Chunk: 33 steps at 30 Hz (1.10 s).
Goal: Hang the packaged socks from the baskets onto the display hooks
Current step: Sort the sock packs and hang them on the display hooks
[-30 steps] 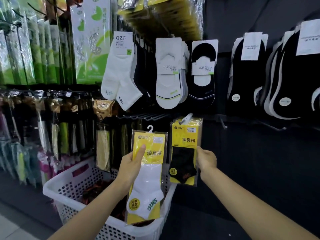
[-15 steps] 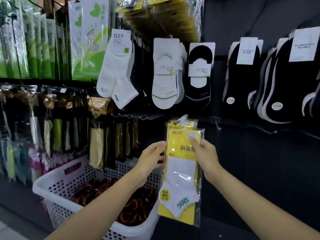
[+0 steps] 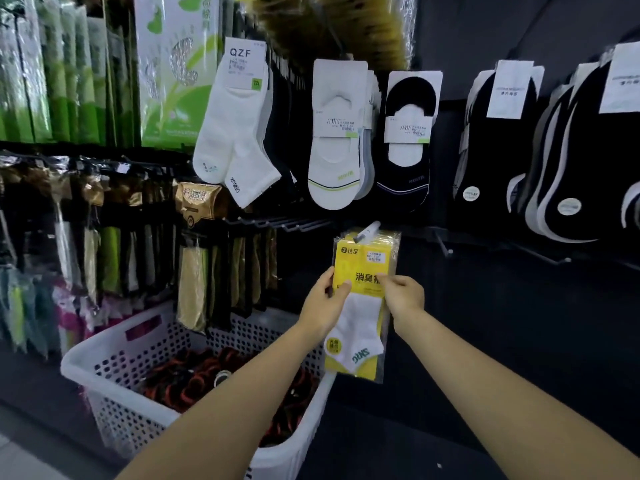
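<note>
Yellow sock pack (image 3: 349, 258) is up at the display hook (image 3: 367, 231), held by both hands. It sits in front of a stack of matching yellow packs (image 3: 393, 244) hanging on that same hook. The hook's white tip pokes out just above the pack's top edge. Cannot tell whether the pack's hanger is on the hook. A white ankle sock (image 3: 360, 323) shows through the pack's clear lower half, with green lettering near the toe. The pack is roughly upright, its bottom end just above the basket's far right corner.

Left hand (image 3: 323, 304): grip clamped on the pack's left edge, thumb on the front, other fingers behind. Right hand (image 3: 405, 296): grip clamped on the pack's right side, fingertips over the printed characters on the yellow header. Both forearms reach in from the bottom of the view.

White plastic basket (image 3: 114, 356) sits low and left of the pack. It has perforated walls and holds dark red-orange bundles (image 3: 194, 381), too blurred to name. The left forearm crosses over its right side.

On the wall above, side by side: white QZF socks (image 3: 239, 133), white no-show socks (image 3: 334, 150), black no-show socks (image 3: 405, 164). Further right are black socks with white stripes (image 3: 561, 168). Bare hooks (image 3: 277, 223) stick out just left of the display hook. A gold pack (image 3: 197, 202) hangs left of those, with green boxes (image 3: 173, 64) at upper left. Narrow bagged socks (image 3: 110, 265) hang in a row behind the basket.
</note>
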{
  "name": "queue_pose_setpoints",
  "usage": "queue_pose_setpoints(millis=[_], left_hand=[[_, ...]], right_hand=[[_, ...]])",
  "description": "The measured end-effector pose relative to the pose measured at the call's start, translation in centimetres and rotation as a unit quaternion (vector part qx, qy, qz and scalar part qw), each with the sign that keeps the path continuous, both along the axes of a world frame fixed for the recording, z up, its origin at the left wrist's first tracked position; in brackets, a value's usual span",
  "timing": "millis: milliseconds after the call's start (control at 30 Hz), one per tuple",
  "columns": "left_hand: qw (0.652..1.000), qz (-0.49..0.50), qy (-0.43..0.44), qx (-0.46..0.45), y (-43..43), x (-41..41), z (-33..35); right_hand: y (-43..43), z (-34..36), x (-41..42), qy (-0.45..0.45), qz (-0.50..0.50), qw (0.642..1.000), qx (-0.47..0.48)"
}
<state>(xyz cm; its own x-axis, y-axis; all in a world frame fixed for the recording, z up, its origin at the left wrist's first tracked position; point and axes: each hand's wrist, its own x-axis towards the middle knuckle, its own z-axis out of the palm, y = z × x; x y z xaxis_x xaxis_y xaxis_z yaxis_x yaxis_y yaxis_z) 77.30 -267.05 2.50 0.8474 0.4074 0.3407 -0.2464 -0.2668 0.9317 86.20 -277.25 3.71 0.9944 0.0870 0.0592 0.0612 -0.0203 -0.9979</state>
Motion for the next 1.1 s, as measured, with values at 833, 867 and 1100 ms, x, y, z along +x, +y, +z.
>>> queue_pose_setpoints(millis=[833, 867, 1100], left_hand=[[0.788, -0.224, 0.547, 0.175, -11.9, -21.0, -39.1], [0.791, -0.212, 0.541, 0.192, -11.9, -21.3, -39.4], [0.86, -0.16, 0.48, 0.071, -12.4, -21.4, -38.9]], right_hand=[[-27.3, -35.9, -22.9, 0.364, 0.277, 0.823, -0.338], [-27.5, -36.5, -23.3, 0.354, 0.282, 0.824, -0.341], [-28.9, -38.0, -23.9, 0.26, 0.305, 0.821, -0.408]])
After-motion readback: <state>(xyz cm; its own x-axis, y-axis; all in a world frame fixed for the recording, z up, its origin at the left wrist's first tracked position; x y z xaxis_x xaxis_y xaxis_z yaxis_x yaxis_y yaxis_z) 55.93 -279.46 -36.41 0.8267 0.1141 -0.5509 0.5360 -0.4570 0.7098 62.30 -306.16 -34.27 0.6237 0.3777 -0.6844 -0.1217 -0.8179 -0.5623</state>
